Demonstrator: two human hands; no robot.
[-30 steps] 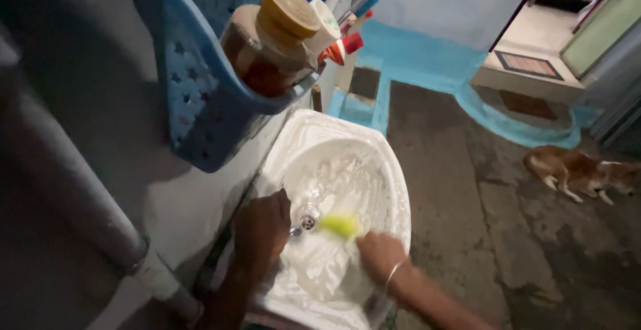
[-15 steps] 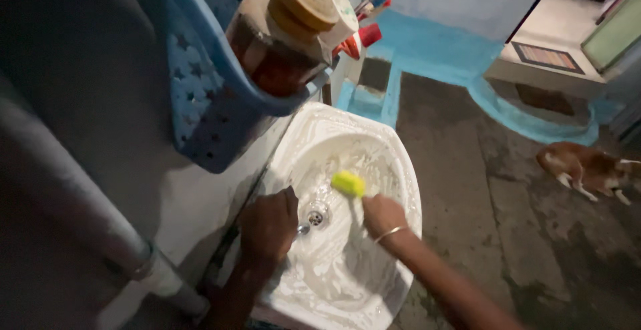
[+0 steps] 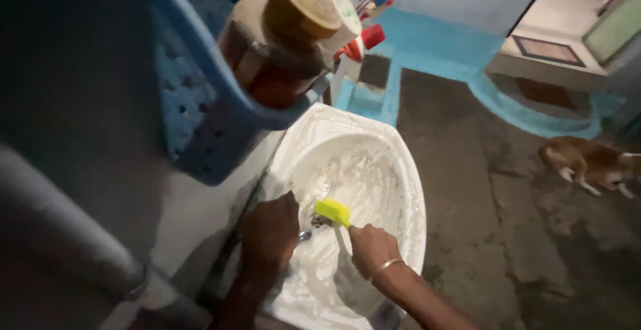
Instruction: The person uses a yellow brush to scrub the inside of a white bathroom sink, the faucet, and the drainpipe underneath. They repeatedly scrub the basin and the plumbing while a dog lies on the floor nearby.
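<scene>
On a dim concrete floor (image 3: 481,223) stands a soapy white washbasin (image 3: 407,190), where the right hand (image 3: 371,248) grips a yellow scrub brush (image 3: 332,211) over the drain (image 3: 319,222), scrubbing seemingly underway, while the left hand (image 3: 269,231) rests curled on the near-left rim.

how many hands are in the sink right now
2. The left hand rests on the wall-side edge of the white sink, by the drain. The right hand, with a bangle at the wrist, holds a yellow-headed brush over the drain.

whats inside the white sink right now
Foam coats the sink; the right hand holds a yellow-green brush at the drain, partly covering it.
</scene>
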